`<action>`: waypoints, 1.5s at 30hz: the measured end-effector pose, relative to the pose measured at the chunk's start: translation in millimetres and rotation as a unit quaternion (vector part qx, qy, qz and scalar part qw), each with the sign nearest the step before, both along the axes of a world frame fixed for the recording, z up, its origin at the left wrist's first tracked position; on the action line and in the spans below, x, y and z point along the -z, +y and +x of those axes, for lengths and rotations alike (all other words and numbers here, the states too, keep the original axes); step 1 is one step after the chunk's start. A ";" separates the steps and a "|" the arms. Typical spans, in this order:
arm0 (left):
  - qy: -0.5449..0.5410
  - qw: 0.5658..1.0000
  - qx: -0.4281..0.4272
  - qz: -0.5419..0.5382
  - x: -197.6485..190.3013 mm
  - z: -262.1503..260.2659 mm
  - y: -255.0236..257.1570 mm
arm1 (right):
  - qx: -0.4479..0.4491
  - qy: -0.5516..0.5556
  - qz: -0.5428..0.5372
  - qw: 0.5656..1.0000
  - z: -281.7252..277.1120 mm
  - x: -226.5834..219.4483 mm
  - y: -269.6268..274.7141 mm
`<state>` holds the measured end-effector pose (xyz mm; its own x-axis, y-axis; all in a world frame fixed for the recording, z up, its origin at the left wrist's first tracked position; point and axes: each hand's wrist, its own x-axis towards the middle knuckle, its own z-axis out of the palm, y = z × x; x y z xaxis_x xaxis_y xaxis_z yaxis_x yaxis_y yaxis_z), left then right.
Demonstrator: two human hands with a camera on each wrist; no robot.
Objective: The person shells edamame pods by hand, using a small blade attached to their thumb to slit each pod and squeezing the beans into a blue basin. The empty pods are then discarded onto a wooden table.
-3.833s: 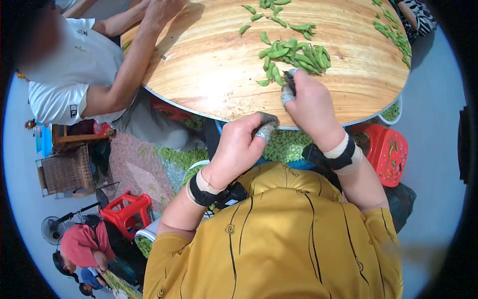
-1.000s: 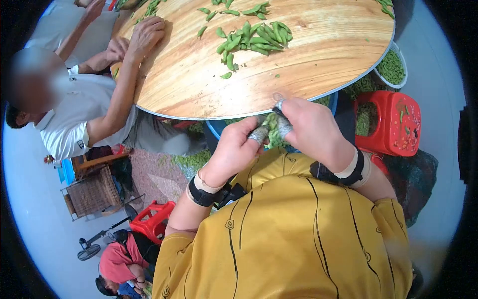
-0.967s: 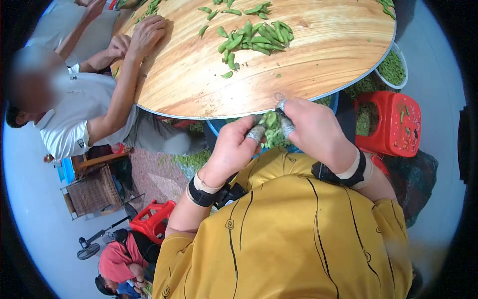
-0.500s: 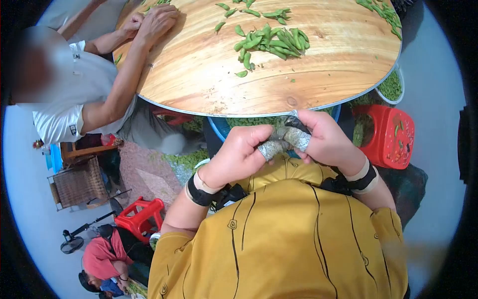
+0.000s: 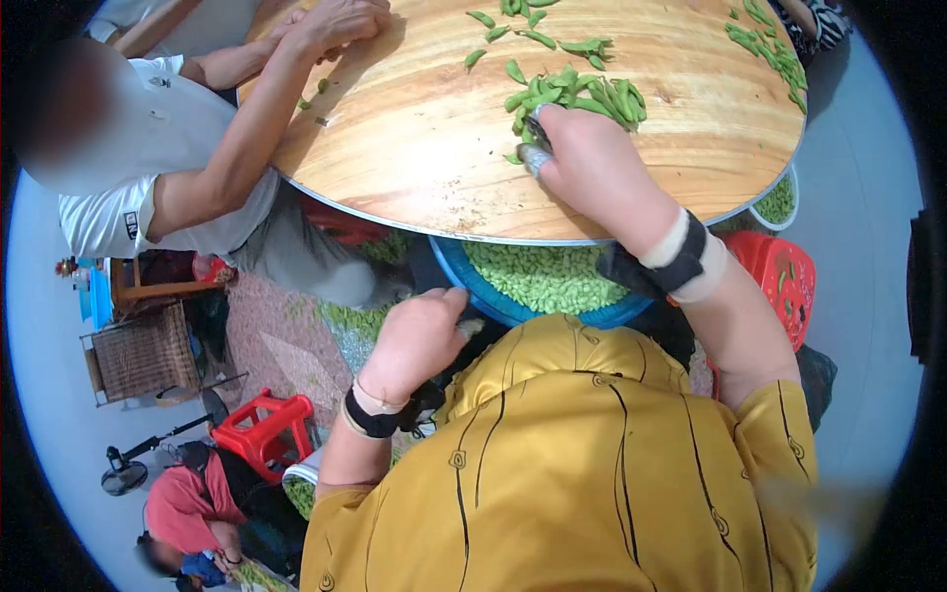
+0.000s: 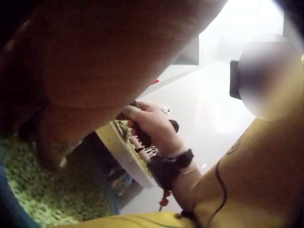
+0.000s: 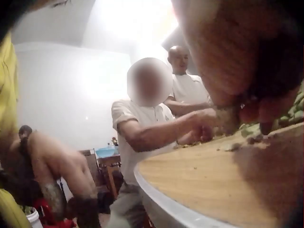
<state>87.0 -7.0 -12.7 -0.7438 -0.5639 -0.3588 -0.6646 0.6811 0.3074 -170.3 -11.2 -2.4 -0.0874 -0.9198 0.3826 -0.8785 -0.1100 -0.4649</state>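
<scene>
My right hand (image 5: pixel 602 173) is over the round wooden table (image 5: pixel 395 168), its taped thumb and forefinger at the near left edge of a heap of green edamame pods (image 5: pixel 567 89). Whether it pinches a pod I cannot tell. Below the table edge, my left hand (image 5: pixel 414 335) hangs with loosely curled fingers and nothing visible in it. Beside that hand stands a blue basin (image 5: pixel 449 266) of pale green shelled beans (image 5: pixel 547 281), in front of my body. In the left wrist view, the left hand (image 6: pixel 95 66) is dark and close above the beans (image 6: pixel 52 190).
A person in a white shirt (image 5: pixel 187 128) sits at the table's left, forearms on it. More pods (image 5: pixel 769 49) lie at the far right. A red stool (image 5: pixel 779 276) and a white tub (image 5: pixel 779 202) stand right; another red stool (image 5: pixel 266 429) and a fan (image 5: pixel 123 477) are lower left.
The hands were together at the table edge, working on green pods over the basin. They have separated: the right reached forward to the heap, the left drew back left, uncovering the basin.
</scene>
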 end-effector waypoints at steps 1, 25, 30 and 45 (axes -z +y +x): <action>0.083 0.996 -0.008 0.008 -2.2 -6.1 -0.7 | 0.028 0.011 0.030 0.999 1.2 6.6 -8.4; 0.285 0.943 -0.017 -0.169 12.9 -173.6 20.1 | 0.160 -0.637 0.090 0.749 -96.6 -13.2 172.7; 0.345 0.928 0.098 -0.098 12.8 -228.3 65.9 | 0.251 -0.637 0.052 0.727 -116.1 -0.8 246.6; 0.195 0.725 0.051 0.658 19.6 -286.1 128.2 | 0.288 -0.502 -0.078 0.812 -98.2 22.2 288.2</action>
